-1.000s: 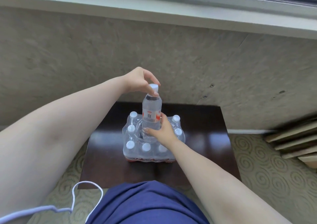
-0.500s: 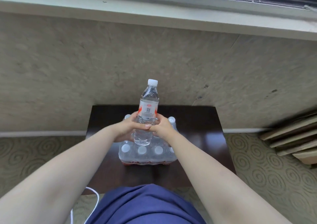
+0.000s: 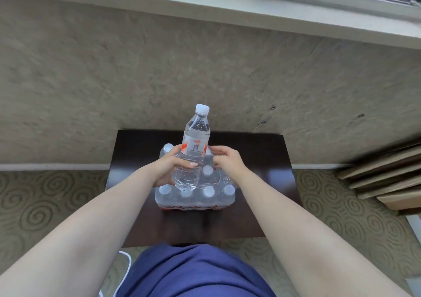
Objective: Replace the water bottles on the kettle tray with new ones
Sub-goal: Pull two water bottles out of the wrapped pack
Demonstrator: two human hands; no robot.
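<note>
The left hand (image 3: 167, 168) is wrapped around the lower half of a clear water bottle (image 3: 193, 154), thumb across the front, holding it upright with a slight lean and its white cap (image 3: 202, 109) well above both hands. The bottle's base hangs just over the shrink-wrapped pack of bottles (image 3: 196, 194) that sits below the hands on the dark desk (image 3: 262, 160). Just to the right of the held bottle, the right hand (image 3: 227, 161) has its fingers loosely curled and spread, gripping nothing; whether its fingertips touch the plastic wrap beneath them I cannot tell. Several white caps of the packed bottles show in a row nearer the person than the hands. Further right of the right hand, beyond the desk's edge, stacked flat cardboard pieces (image 3: 382, 178) lie on the patterned carpet (image 3: 355, 217).
</note>
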